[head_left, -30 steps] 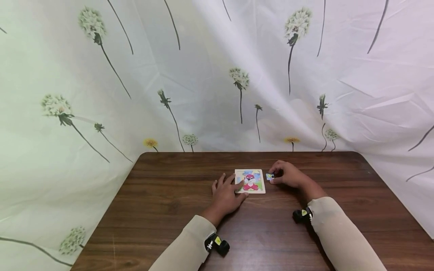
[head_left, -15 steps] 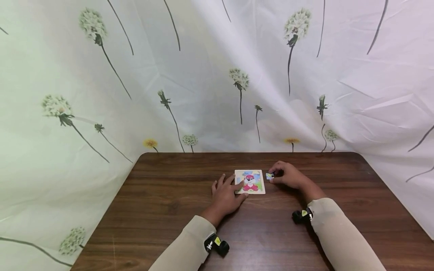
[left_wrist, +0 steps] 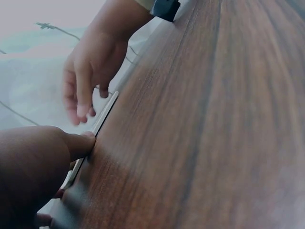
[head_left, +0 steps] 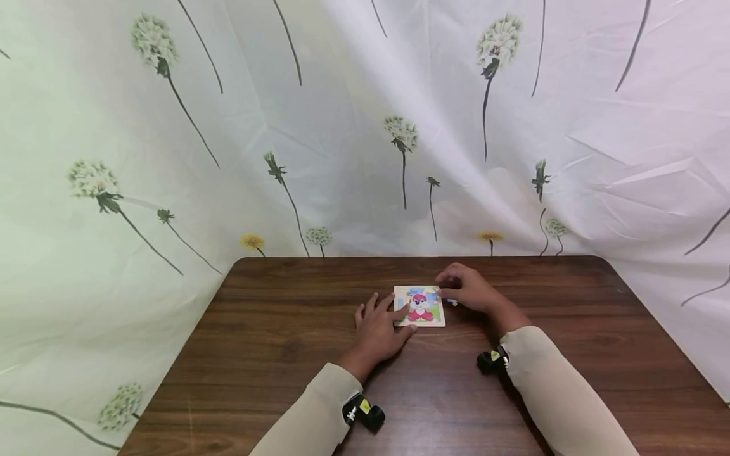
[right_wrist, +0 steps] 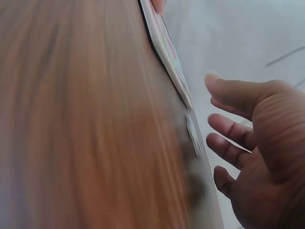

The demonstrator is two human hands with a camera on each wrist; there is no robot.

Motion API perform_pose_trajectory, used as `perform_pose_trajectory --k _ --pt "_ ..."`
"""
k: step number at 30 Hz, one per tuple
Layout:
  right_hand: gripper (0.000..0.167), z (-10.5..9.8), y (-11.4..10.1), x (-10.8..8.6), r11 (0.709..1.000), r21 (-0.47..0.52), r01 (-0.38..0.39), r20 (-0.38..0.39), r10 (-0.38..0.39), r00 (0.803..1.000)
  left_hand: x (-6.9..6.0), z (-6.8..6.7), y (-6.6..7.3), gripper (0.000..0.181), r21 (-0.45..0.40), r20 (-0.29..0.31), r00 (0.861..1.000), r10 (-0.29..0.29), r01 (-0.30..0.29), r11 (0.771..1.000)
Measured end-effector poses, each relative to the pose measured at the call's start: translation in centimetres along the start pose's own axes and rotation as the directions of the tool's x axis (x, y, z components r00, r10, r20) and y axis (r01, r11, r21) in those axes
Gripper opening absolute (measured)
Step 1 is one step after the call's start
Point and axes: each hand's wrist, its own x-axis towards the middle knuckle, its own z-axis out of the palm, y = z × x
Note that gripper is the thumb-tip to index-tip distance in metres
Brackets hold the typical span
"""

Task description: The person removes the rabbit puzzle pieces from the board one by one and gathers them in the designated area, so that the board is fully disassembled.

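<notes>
A square picture puzzle (head_left: 419, 316) with a pink cartoon animal and a pale frame lies flat on the table. My left hand (head_left: 379, 326) rests at its left side, fingers spread, with index finger and thumb touching the puzzle. In the left wrist view the thumb (left_wrist: 81, 144) lies at the frame's edge. My right hand (head_left: 470, 290) hovers over the puzzle's upper right corner, fingers apart and loosely bent. The right wrist view shows nothing between its thumb (right_wrist: 238, 90) and fingers. A small puzzle piece (head_left: 452, 302) lies just right of the frame, partly hidden by the right hand.
The brown wooden table (head_left: 285, 354) reaches back to a white curtain (head_left: 342, 126) printed with dandelions. Small black cameras are strapped at the left wrist (head_left: 373, 418) and right wrist (head_left: 489, 361).
My right hand has let go of the small puzzle piece and moved left and slightly up, over the puzzle's corner. The left hand and the puzzle have stayed in place.
</notes>
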Motion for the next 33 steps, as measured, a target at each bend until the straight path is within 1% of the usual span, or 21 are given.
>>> perform_pose_trajectory --k 3,6,10,13,16,23,33 --pt "0.020 0.7 -0.3 0.8 0.998 -0.009 0.056 0.033 -0.056 0.998 0.0 0.0 -0.1 0.055 0.006 0.002 1.000 0.007 -0.007 1.000" --pt "0.020 1.3 -0.6 1.4 0.996 -0.031 0.082 0.067 -0.080 0.995 -0.1 0.0 0.0 0.055 0.006 0.000 1.000 0.014 -0.014 1.000" --pt "0.022 1.8 -1.2 1.8 0.996 -0.069 0.056 0.099 -0.049 0.994 -0.2 -0.1 0.1 0.054 0.003 -0.001 1.000 0.013 -0.013 1.000" --pt "0.021 2.2 -1.4 2.1 0.995 -0.096 0.036 0.104 -0.026 0.994 -0.3 -0.2 0.2 0.054 0.004 -0.002 1.000 0.012 -0.012 1.000" --pt "0.021 2.6 -1.8 2.3 0.994 -0.108 0.034 0.102 -0.022 0.995 -0.3 -0.3 0.2 0.053 0.008 -0.004 1.000 0.013 -0.013 1.000" --pt "0.020 3.0 -2.7 2.4 0.995 -0.102 0.002 0.100 0.009 0.995 -0.3 -0.2 0.1 0.054 0.010 -0.004 1.000 0.009 -0.009 1.000" --pt "0.015 3.5 -2.8 2.3 0.996 -0.082 -0.044 0.073 0.050 0.996 -0.3 -0.2 0.2 0.054 0.013 -0.001 1.000 0.007 -0.007 1.000"
